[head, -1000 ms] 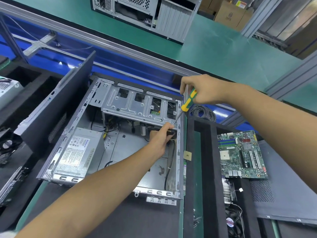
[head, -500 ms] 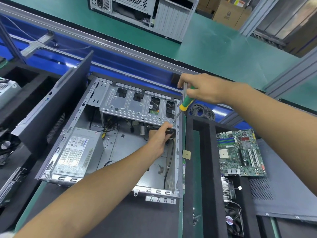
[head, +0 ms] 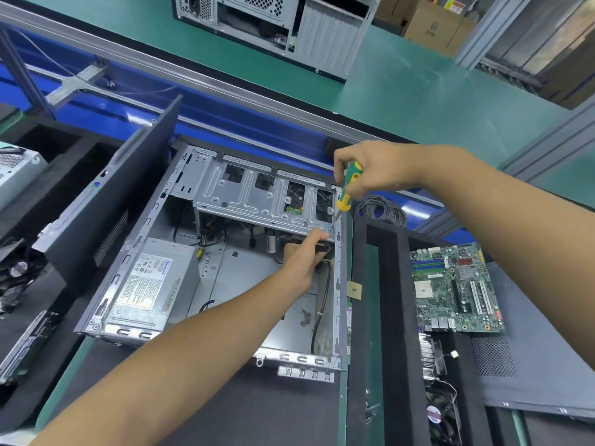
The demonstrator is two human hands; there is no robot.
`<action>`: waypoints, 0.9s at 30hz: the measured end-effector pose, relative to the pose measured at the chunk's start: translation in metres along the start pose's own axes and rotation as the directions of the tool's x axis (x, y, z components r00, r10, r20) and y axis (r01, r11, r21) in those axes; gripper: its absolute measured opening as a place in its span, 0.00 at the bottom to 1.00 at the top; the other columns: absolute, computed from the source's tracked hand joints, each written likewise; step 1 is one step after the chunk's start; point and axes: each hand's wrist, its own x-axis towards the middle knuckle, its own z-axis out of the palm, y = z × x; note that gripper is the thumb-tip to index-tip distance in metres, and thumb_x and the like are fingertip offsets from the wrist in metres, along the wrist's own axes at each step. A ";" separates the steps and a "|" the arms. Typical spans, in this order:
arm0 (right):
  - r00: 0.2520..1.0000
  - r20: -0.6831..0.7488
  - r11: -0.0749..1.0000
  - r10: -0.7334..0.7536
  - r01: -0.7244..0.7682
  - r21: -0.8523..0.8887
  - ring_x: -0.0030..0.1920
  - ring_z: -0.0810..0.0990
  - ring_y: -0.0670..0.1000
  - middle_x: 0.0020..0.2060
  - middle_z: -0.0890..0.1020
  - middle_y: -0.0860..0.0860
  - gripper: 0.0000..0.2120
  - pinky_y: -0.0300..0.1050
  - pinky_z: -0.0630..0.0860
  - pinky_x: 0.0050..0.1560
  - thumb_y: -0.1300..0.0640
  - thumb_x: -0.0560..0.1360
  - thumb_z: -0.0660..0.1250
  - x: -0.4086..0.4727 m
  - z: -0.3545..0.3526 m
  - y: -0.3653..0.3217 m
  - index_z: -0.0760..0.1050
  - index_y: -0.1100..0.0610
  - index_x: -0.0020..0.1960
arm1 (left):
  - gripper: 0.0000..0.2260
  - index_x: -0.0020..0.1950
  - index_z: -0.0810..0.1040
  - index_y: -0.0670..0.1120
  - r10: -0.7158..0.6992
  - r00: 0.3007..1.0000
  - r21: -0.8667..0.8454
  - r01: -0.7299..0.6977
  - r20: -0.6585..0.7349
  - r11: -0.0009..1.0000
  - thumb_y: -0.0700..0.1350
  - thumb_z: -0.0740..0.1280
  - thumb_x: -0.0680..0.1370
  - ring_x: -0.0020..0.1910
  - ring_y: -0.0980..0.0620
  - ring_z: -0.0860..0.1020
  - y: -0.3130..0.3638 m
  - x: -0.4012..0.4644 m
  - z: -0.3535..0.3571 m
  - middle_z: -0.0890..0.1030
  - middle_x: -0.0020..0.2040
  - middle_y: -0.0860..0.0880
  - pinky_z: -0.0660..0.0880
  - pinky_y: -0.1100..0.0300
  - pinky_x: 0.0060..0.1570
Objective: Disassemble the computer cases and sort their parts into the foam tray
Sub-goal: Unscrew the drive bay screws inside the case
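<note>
An open computer case point(head: 337, 278) lies on its side in front of me. A silver drive cage point(head: 254, 197) spans its far end and a grey power supply point(head: 151, 284) sits at its near left. My right hand point(head: 376, 170) grips a green and yellow screwdriver point(head: 347, 191), whose tip rests on a screw at the cage's right corner. My left hand point(head: 304, 255) reaches under the cage edge and holds a dark part there; what it is stays hidden. A black foam tray point(head: 391, 317) stands to the right.
A green motherboard point(head: 457, 288) lies on a grey side panel point(head: 531, 365) at right, with a fan point(head: 434, 413) below it. A coil of grey cable point(head: 381, 210) sits beyond the tray. Another side panel point(head: 106, 201) leans at left. A second case point(head: 273, 24) stands on the far green bench.
My right hand has dropped slightly with the screwdriver, the tip staying at the cage's right corner. My left hand stays under the cage.
</note>
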 end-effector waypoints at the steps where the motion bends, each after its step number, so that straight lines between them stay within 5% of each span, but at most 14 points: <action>1: 0.999 -0.028 0.998 0.020 -0.022 -0.062 0.41 0.75 0.53 0.41 0.79 0.50 0.04 0.49 0.68 0.38 0.49 0.74 0.68 0.002 -0.001 -0.001 0.74 0.47 0.44 | 0.11 0.53 0.77 0.39 -0.003 1.000 0.000 0.003 0.000 1.000 0.40 0.74 0.74 0.43 0.52 0.82 -0.001 0.000 0.000 0.83 0.48 0.43 0.79 0.66 0.43; 4: 0.994 -0.104 0.975 -0.015 -0.009 -0.222 0.41 0.75 0.52 0.39 0.77 0.46 0.10 0.49 0.69 0.36 0.49 0.81 0.60 0.007 0.000 0.001 0.69 0.50 0.42 | 0.09 0.52 0.78 0.40 -0.010 1.000 -0.002 0.010 0.002 1.000 0.40 0.74 0.74 0.40 0.54 0.82 -0.001 0.000 0.000 0.84 0.44 0.46 0.80 0.66 0.41; 8: 0.999 -0.004 0.990 0.033 -0.032 0.137 0.30 0.75 0.48 0.34 0.80 0.47 0.07 0.43 0.76 0.29 0.58 0.77 0.65 0.005 -0.002 0.002 0.70 0.54 0.41 | 0.05 0.46 0.79 0.41 0.001 1.000 0.007 -0.001 -0.004 1.000 0.40 0.74 0.74 0.40 0.54 0.83 0.000 -0.001 0.000 0.84 0.41 0.47 0.80 0.66 0.43; 14: 0.998 -0.050 0.999 -0.030 0.031 0.018 0.39 0.77 0.50 0.37 0.80 0.43 0.15 0.49 0.73 0.36 0.68 0.67 0.62 -0.002 -0.002 0.004 0.79 0.50 0.42 | 0.06 0.43 0.79 0.43 0.004 1.000 0.020 -0.004 -0.012 1.000 0.41 0.75 0.73 0.38 0.54 0.84 0.000 0.000 -0.001 0.85 0.33 0.51 0.81 0.63 0.47; 17: 0.992 -0.121 0.975 -0.017 -0.010 -0.221 0.41 0.76 0.52 0.40 0.78 0.48 0.05 0.49 0.68 0.35 0.52 0.74 0.66 -0.003 0.001 0.009 0.72 0.46 0.48 | 0.08 0.44 0.79 0.42 0.019 1.000 0.012 -0.018 -0.010 1.000 0.41 0.76 0.72 0.40 0.53 0.85 0.000 0.001 -0.001 0.85 0.35 0.50 0.81 0.63 0.46; 20: 0.981 -0.193 0.941 -0.017 -0.050 -0.334 0.41 0.75 0.55 0.37 0.78 0.48 0.10 0.47 0.61 0.34 0.43 0.79 0.58 0.002 0.000 0.009 0.67 0.48 0.44 | 0.08 0.47 0.79 0.40 0.020 1.000 0.005 -0.020 0.005 1.000 0.41 0.75 0.73 0.42 0.53 0.85 -0.001 0.002 -0.003 0.85 0.42 0.46 0.80 0.64 0.46; 24: 0.985 -0.168 0.976 0.028 -0.063 -0.206 0.34 0.75 0.49 0.32 0.77 0.46 0.09 0.46 0.63 0.35 0.49 0.77 0.61 0.000 0.000 0.002 0.68 0.50 0.40 | 0.07 0.48 0.79 0.39 0.031 0.999 -0.029 -0.030 0.042 0.999 0.40 0.75 0.74 0.38 0.54 0.86 -0.002 0.002 -0.004 0.85 0.42 0.45 0.80 0.66 0.41; 27: 0.994 -0.105 0.996 0.022 -0.013 0.088 0.34 0.80 0.52 0.36 0.82 0.49 0.02 0.50 0.74 0.36 0.57 0.73 0.67 -0.004 -0.001 0.000 0.76 0.51 0.42 | 0.08 0.48 0.79 0.38 0.031 0.998 -0.024 -0.030 0.045 0.999 0.40 0.74 0.74 0.41 0.52 0.86 -0.002 0.000 -0.004 0.85 0.47 0.43 0.80 0.67 0.40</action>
